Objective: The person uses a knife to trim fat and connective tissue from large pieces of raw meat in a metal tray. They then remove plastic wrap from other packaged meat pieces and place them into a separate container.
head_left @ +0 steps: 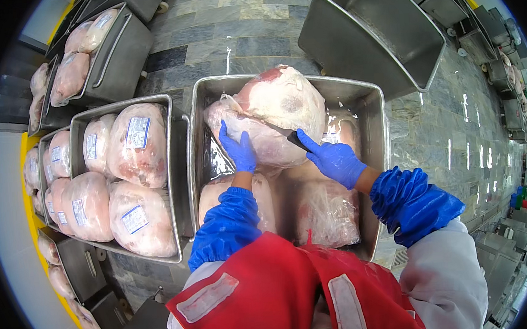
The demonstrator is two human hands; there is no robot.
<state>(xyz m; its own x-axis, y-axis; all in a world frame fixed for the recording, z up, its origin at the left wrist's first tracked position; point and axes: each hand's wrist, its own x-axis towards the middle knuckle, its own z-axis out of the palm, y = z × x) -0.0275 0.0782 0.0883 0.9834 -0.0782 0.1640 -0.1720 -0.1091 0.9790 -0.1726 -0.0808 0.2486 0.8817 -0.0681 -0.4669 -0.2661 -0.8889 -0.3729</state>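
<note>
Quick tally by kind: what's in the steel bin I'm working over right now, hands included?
Gloved hands: 2, left hand and right hand
Knife: 1
Unwrapped meat cut: 1
Wrapped meat packs: at least 3 visible
Total: 7, inside one steel bin

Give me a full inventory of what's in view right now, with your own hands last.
Meat cut being opened: one, pink and white, in clear wrap, on top in the centre bin.
Centre steel bin: one, grey, below the hands, holding more wrapped cuts.
Knife: one, dark, blade against the top cut.
Left steel bin: one, grey, full of wrapped pink cuts with white-and-blue labels.
Empty steel bin: one, grey, upper right.
Further bins of wrapped meat: several, far left.
Floor: grey stone tiles, wet sheen.
Apron: red, bottom edge.
Left hand: blue glove, pressing on the cut.
Right hand: blue glove, gripping the knife.
</note>
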